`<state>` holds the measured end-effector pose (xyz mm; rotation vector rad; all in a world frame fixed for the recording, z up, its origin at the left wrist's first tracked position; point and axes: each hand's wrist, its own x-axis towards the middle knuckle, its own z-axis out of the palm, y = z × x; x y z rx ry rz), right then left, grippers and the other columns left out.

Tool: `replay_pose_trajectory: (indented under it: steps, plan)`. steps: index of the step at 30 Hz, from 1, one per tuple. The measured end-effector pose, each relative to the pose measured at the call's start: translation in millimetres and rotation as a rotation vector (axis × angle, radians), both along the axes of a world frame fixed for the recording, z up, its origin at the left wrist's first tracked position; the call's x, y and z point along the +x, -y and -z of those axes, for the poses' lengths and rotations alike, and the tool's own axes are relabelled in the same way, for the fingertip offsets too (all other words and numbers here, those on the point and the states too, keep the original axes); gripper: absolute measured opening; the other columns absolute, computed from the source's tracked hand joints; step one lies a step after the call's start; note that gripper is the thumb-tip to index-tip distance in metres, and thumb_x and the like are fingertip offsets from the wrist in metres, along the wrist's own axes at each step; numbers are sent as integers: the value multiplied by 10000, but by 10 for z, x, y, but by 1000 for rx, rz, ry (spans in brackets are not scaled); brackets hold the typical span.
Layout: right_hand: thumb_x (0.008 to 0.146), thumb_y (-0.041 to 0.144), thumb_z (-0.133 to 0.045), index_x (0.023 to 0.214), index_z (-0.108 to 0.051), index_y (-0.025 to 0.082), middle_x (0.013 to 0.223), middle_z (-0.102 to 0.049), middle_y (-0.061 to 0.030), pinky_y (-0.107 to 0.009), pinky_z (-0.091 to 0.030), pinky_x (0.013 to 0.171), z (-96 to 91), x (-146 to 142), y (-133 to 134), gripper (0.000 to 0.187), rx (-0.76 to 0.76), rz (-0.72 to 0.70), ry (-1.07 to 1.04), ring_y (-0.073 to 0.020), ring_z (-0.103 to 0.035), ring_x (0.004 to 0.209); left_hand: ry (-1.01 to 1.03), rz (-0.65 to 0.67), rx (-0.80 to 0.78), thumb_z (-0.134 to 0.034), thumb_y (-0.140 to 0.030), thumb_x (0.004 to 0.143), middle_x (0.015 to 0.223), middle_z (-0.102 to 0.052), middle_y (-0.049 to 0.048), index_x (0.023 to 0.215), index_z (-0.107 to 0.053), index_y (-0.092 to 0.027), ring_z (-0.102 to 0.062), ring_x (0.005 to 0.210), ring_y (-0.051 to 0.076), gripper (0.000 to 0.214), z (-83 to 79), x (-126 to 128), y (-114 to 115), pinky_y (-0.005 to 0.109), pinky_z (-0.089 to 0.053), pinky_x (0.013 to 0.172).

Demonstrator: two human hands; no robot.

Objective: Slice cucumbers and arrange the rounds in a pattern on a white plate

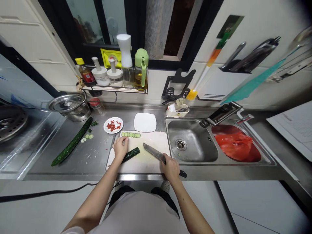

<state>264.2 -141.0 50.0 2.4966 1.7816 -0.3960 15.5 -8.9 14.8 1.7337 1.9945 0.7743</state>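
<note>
My left hand (120,148) rests with curled fingers on a short piece of cucumber (131,153) lying on the white cutting board (156,143). My right hand (170,167) grips the handle of a kitchen knife (154,151), its blade pointing up-left over the board, just right of the cucumber piece. A row of several cucumber slices (131,134) lies along the board's far edge.
A long whole cucumber (71,143) and some cut ends lie on the steel counter to the left. A small plate of red chopped chili (113,125) and an empty white plate (145,122) sit behind the board. A sink (192,143) is at right, a lidded pot (69,105) at left.
</note>
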Motion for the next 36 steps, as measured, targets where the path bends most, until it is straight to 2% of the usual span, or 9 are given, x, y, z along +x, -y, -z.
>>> replay_pose_trajectory:
  steps: [5, 10, 30, 36]
  plan:
    - [914, 297, -478, 1255, -559, 249, 1035, -702, -70, -282, -364, 817, -24, -62, -27, 354, -7, -19, -9, -195, -630, 953, -51, 89, 21, -512, -379, 892, 1002, -682, 57, 929, -709, -256, -565, 970, 251, 236, 45, -64, 292, 397, -356, 869]
    - [893, 263, -497, 1258, -553, 249, 1049, -699, -65, -287, -366, 830, -24, -87, -35, 370, -19, -34, -11, -198, -627, 964, -92, 142, 30, -501, -379, 901, 989, -686, 58, 915, -713, -255, -562, 969, 244, 246, 55, -92, 432, 396, -350, 869]
    - [897, 302, -486, 1303, -534, 252, 1066, -698, -77, -292, -369, 851, -2, -118, -46, 412, -36, -23, -9, -207, -625, 1002, -99, 265, 12, -486, -372, 912, 979, -686, 46, 929, -702, -261, -568, 963, 230, 244, 29, -65, 491, 387, -351, 884]
    - [932, 351, -442, 1291, -541, 254, 1066, -698, -75, -278, -372, 842, -4, -124, -73, 384, -33, -17, -44, -196, -625, 1001, -80, 300, 56, -483, -370, 914, 963, -686, 53, 916, -699, -249, -577, 950, 224, 247, 34, -16, 490, 379, -372, 867]
